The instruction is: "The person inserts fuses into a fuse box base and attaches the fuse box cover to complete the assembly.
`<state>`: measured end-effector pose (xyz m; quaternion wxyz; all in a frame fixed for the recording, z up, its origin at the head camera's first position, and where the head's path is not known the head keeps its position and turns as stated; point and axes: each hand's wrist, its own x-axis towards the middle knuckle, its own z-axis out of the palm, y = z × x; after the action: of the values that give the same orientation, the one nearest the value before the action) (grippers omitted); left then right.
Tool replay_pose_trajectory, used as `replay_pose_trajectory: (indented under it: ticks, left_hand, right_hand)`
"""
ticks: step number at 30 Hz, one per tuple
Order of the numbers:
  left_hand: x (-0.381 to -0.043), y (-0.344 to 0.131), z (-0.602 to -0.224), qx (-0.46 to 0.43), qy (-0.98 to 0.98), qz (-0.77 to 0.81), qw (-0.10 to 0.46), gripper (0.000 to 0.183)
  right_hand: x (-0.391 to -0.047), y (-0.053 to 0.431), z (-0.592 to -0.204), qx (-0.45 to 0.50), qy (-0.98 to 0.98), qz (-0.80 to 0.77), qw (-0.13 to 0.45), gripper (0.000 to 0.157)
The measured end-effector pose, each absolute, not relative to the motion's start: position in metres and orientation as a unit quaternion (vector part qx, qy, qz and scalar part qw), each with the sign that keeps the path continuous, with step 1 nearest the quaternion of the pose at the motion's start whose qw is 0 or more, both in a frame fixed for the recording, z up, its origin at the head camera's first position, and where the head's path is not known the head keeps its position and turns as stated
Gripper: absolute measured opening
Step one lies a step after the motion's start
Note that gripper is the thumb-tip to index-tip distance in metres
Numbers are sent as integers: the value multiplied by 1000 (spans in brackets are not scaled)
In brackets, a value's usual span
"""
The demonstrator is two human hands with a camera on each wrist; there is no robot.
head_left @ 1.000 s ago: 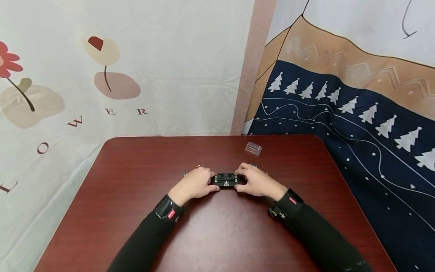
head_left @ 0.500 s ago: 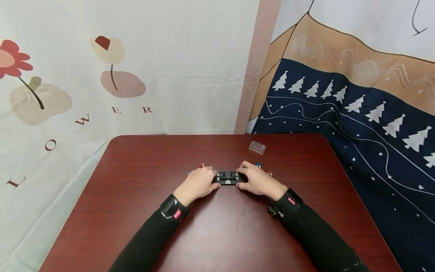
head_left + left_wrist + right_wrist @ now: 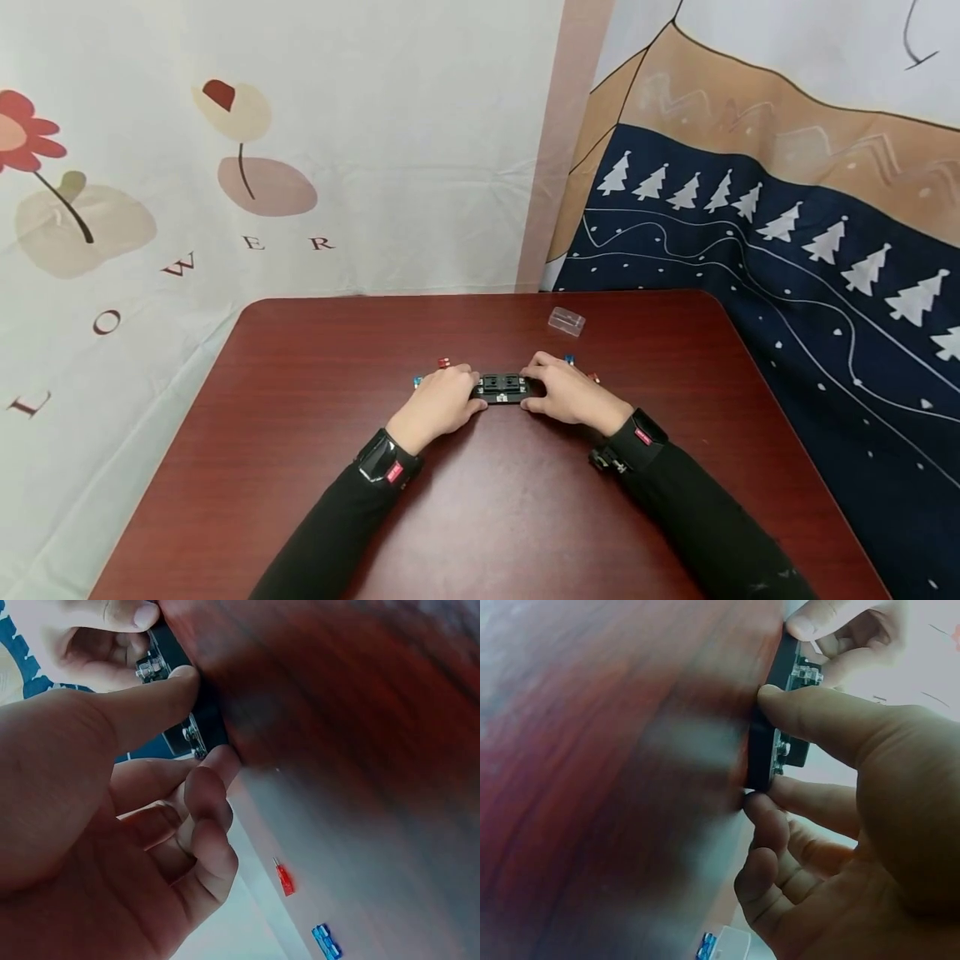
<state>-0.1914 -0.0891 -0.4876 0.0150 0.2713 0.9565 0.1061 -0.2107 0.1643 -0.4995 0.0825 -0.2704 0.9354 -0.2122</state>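
A black rectangular block (image 3: 502, 389) with metal screw terminals lies at mid-table between the two hands. My left hand (image 3: 438, 402) grips its left end, thumb on the near side and fingertips on the far side. At the right end, my right hand (image 3: 567, 394) grips the block the same way. The right wrist view shows the right thumb and fingertips against the black block (image 3: 762, 746). Its dark side and bright screws show in the left wrist view too, with the left thumb (image 3: 180, 686) pressed on it. The hands cover both ends.
Small red (image 3: 444, 362) and blue (image 3: 417, 381) pieces lie beyond the left hand. Another blue piece (image 3: 570, 359) and a red piece (image 3: 594, 377) are by the right hand. A clear plastic case (image 3: 566, 321) lies near the back edge of the reddish-brown table (image 3: 480, 517).
The head view has shifted slightly, so the scene sits differently in frame. Both hands keep their grip on the black block, with no clear movement on the table.
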Motion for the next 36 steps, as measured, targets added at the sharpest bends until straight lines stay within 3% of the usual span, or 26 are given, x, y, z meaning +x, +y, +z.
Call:
replay_pose_trajectory:
  ticks: [10,19,27,36]
  left_hand:
    - [-194,-90,-489,271,957,98,23,32]
    - [-196,-92,-489,269,958,98,30,31]
    - [-197,-93,-485,263,959,95,48,38]
    - [-194,-90,-483,265,958,95,48,38]
  right_hand:
    - [-218,172,-494,-286,928,-223,91,52]
    - [-249,208,-475,-221,945,-240,-14,23]
    - [-258,227,-475,-166,963,-209,43,23]
    - [-258,229,-484,-162,964,-204,44,23]
